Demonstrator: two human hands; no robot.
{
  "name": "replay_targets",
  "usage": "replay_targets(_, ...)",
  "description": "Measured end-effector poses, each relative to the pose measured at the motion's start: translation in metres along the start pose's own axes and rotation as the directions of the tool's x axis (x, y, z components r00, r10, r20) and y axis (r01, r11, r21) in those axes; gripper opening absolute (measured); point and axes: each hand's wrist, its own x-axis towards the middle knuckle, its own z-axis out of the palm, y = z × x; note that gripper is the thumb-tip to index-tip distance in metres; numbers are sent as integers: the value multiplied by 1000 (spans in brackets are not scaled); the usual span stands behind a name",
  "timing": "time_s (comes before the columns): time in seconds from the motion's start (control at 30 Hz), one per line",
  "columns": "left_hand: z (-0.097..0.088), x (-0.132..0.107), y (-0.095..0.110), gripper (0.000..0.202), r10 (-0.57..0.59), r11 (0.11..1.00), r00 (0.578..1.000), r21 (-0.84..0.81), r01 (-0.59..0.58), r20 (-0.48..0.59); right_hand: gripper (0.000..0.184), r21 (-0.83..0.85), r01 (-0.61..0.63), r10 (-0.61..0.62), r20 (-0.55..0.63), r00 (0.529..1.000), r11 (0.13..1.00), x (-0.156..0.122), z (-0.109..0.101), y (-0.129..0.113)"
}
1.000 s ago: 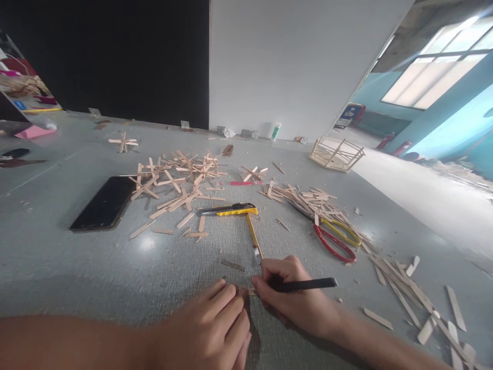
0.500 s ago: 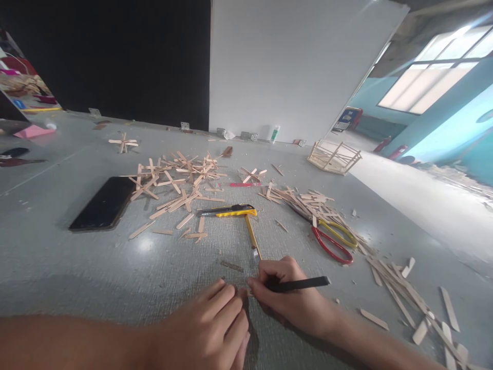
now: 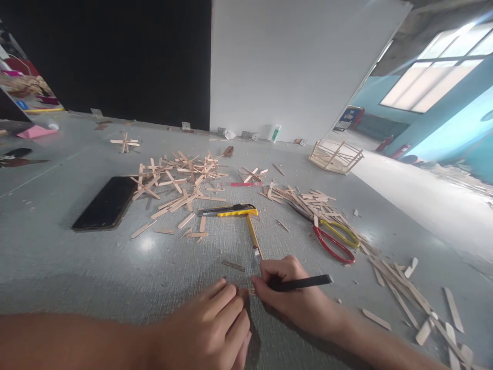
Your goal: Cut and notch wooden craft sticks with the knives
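My right hand (image 3: pixel 295 293) is closed around a slim black pen (image 3: pixel 304 282), its rear end pointing right and its tip hidden by the fingers. Close beside it, my left hand (image 3: pixel 215 324) is curled on the table, fingertips pressing a small wooden craft stick (image 3: pixel 252 291). Only a short end of that stick shows between the hands, with dark marks on it. Just beyond the right hand lies a narrow yellow strip-like tool (image 3: pixel 252 231). A yellow and black box cutter (image 3: pixel 234 210) lies across its far end.
Craft sticks (image 3: pixel 188 174) and glued stick crosses lie scattered ahead. A phone (image 3: pixel 106 203) rests at left. Red-and-yellow-handled scissors (image 3: pixel 335 241) lie at right among more sticks (image 3: pixel 400 288). A stick frame (image 3: pixel 336 155) and a glue tube (image 3: pixel 276 133) stand farther back.
The right hand has shifted very slightly right, showing a bit more of the marked stick end. The left hand keeps its hold, and the view has drifted slightly.
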Motion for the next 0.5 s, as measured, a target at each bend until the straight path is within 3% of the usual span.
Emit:
replay_targets(0.13,0,0,0,32,-10,1000,1000,4,10,2,39,-28,36,-37,-28,999,999,-1,0,0)
replay_targets(0.5,0,0,-1,30,-3,1000,1000,-5,3,-4,41,31,-10,11,-11,1000,999,0,-2,0)
